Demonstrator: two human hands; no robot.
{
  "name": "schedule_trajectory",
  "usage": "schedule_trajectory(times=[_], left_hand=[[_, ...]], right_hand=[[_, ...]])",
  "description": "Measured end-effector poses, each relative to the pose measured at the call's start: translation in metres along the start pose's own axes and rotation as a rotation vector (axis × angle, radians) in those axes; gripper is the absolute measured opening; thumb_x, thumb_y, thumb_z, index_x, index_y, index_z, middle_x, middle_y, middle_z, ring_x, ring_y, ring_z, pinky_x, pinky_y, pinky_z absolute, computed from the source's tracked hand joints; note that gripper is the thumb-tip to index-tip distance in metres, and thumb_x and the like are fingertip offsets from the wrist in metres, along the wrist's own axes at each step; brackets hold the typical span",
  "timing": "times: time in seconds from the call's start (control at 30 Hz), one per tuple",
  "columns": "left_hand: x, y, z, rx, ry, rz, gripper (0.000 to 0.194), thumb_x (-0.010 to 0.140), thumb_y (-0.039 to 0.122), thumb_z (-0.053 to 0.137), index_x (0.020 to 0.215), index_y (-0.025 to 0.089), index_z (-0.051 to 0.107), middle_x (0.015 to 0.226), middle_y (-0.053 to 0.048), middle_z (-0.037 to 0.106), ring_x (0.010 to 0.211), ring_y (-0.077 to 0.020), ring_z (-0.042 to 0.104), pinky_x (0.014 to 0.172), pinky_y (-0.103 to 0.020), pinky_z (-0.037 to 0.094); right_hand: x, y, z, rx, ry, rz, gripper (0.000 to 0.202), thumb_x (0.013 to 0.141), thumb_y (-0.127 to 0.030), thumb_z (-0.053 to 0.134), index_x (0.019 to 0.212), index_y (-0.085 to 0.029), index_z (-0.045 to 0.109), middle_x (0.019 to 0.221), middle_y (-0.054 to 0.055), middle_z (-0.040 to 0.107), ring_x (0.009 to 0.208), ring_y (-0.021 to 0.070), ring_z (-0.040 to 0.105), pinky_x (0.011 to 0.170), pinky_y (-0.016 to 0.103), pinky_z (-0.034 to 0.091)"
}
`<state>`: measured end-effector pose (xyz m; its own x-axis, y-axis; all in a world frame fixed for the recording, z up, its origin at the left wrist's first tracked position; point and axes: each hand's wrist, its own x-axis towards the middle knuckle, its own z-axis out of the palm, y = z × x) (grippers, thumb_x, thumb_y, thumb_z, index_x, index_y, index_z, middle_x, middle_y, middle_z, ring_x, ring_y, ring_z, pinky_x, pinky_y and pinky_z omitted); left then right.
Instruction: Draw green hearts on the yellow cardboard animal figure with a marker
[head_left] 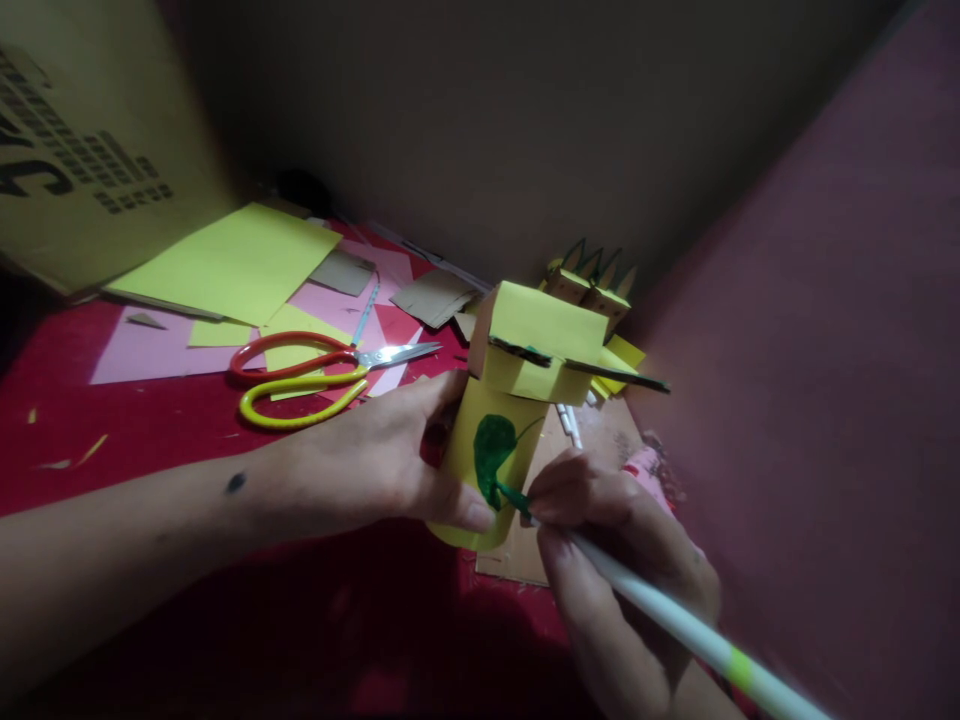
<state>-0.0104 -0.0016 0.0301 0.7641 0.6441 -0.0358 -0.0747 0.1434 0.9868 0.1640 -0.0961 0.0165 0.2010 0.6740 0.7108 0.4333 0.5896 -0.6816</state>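
A yellow paper figure (547,322) has a box-shaped top on a rounded body, with a green painted shape (493,450) on its front. My left hand (397,450) is wrapped round the body from the left, its thumb near the lower front. In my right hand (622,560) is a long white marker (667,610), pinched near its green tip. That tip touches the lower part of the green shape. Dark strips stick out from the box-shaped top, one of them toward the right.
Scissors (300,378) with red and yellow handles lie left of the figure. Yellow sheets (232,262), pink paper (165,350) and cardboard scraps (433,297) cover the red cloth (165,425). A large carton (97,130) stands back left. Small spiky-topped boxes (589,287) sit behind.
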Motion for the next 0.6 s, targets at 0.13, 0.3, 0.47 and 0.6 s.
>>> schedule_trajectory(times=[0.13, 0.3, 0.47, 0.6], left_hand=[[-0.001, 0.003, 0.001, 0.027, 0.016, -0.008, 0.066, 0.068, 0.022, 0.093, 0.126, 0.026, 0.064, 0.113, -0.003, 0.077, 0.115, -0.0319, 0.07, 0.086, -0.036, 0.056], [-0.003, 0.006, 0.003, 0.039, 0.051, -0.019, 0.065, 0.069, 0.021, 0.092, 0.127, 0.027, 0.065, 0.114, -0.002, 0.077, 0.113, -0.0321, 0.071, 0.088, -0.039, 0.058], [-0.002, 0.006, 0.002, 0.031, 0.034, -0.028, 0.06, 0.068, 0.024, 0.094, 0.121, 0.029, 0.067, 0.111, -0.001, 0.077, 0.112, -0.0301, 0.071, 0.084, -0.036, 0.057], [-0.003, 0.008, 0.003, -0.002, 0.054, -0.035, 0.053, 0.068, 0.02, 0.094, 0.114, 0.027, 0.067, 0.104, 0.002, 0.076, 0.107, -0.0271, 0.07, 0.081, -0.033, 0.054]], right_hand=[[0.007, -0.003, -0.008, -0.021, -0.155, -0.051, 0.019, 0.076, -0.004, 0.058, 0.077, -0.023, 0.063, 0.07, -0.003, 0.064, 0.06, 0.0112, 0.062, 0.055, 0.023, 0.049], [0.014, -0.005, -0.015, -0.013, -0.219, -0.064, 0.023, 0.074, 0.001, 0.058, 0.075, -0.022, 0.062, 0.066, -0.003, 0.063, 0.057, 0.0122, 0.064, 0.054, 0.023, 0.052], [0.013, -0.004, -0.015, -0.069, -0.212, -0.079, 0.021, 0.074, -0.001, 0.058, 0.075, -0.022, 0.061, 0.066, -0.002, 0.061, 0.057, 0.0134, 0.063, 0.053, 0.025, 0.05], [0.012, -0.004, -0.015, -0.069, -0.212, -0.094, 0.021, 0.076, -0.001, 0.058, 0.074, -0.022, 0.06, 0.064, -0.004, 0.06, 0.056, 0.0121, 0.062, 0.052, 0.023, 0.05]])
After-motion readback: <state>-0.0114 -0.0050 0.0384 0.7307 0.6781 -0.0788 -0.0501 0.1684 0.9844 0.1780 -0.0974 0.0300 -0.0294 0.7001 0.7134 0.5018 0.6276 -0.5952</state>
